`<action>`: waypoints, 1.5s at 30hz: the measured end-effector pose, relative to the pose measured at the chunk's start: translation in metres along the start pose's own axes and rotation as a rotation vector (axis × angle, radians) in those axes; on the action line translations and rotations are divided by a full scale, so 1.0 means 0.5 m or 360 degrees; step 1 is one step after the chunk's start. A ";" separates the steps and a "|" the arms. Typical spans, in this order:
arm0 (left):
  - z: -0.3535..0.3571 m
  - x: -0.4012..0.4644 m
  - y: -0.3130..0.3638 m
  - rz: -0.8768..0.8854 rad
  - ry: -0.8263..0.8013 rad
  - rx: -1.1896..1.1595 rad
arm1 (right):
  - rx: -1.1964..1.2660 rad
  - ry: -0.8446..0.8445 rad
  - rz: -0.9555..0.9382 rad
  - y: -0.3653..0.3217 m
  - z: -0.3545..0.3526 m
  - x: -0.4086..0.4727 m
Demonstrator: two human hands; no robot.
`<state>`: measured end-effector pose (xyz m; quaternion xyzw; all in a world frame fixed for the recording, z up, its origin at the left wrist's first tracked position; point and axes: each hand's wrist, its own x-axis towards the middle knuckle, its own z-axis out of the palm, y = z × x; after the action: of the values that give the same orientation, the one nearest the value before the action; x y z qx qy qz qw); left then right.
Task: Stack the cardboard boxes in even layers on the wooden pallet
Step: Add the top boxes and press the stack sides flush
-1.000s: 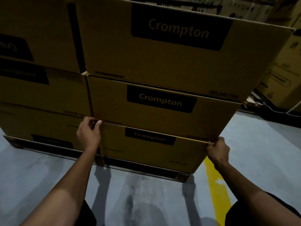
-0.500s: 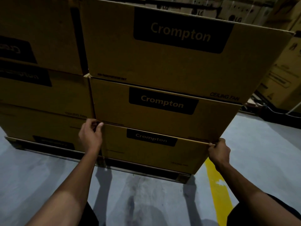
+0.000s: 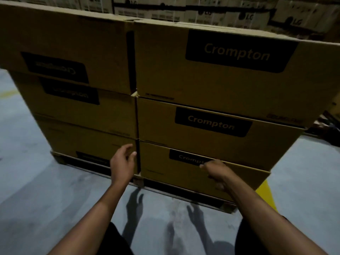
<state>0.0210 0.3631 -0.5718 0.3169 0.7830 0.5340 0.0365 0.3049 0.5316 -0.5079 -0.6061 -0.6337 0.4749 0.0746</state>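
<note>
Two columns of Crompton ceiling-fan cartons stand three high on the wooden pallet (image 3: 139, 182), whose dark front edge shows under the bottom row. The layers look level from where I stand, though the right column's top carton (image 3: 230, 70) overhangs the middle carton (image 3: 217, 129) beneath it, and that one overhangs the bottom right carton (image 3: 184, 170) in turn; some of that may be the wide lens.

The person's left hand (image 3: 122, 163) hangs just in front of the vertical seam between the two columns, at bottom-row height. Its fingers are loosely curled and a little apart, gripping nothing. The right hand (image 3: 214, 169) is in front of the bottom right carton's face, near its top edge and over the end of the printed label. It is blurred, so I cannot tell whether its fingers are spread or closed, or whether they touch the cardboard.

The bottom right carton lies with its long axis running left to right, away from the seam toward the yellow floor line (image 3: 265, 192). It sits directly ahead of both hands, and the right hand is the nearer one. I'd judge any further squaring of that carton calls for a push straight back into the stack.

Behind the stack, LG cartons (image 3: 246, 16) fill the background.
</note>
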 end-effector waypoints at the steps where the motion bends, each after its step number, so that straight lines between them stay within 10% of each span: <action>1: -0.022 0.005 0.001 0.0026 0.0000 0.0027 | -0.0046 -0.0078 -0.0069 -0.036 0.024 -0.004; 9: -0.172 0.077 0.019 0.0057 0.0043 0.0019 | -0.0035 -0.0403 -0.0325 -0.268 0.140 -0.024; 25: -0.291 0.277 -0.068 -0.0312 -0.0169 0.0429 | 0.0071 -0.0421 -0.0575 -0.307 0.406 0.015; 45: -0.531 0.454 -0.271 -0.0654 -0.0325 0.0868 | 0.0510 -0.0060 -0.0420 -0.348 0.541 -0.040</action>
<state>-0.3271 0.2378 -0.5110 0.2026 0.9364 0.2525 0.1354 0.0072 0.4086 -0.5233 -0.4892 -0.6253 0.5668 0.2198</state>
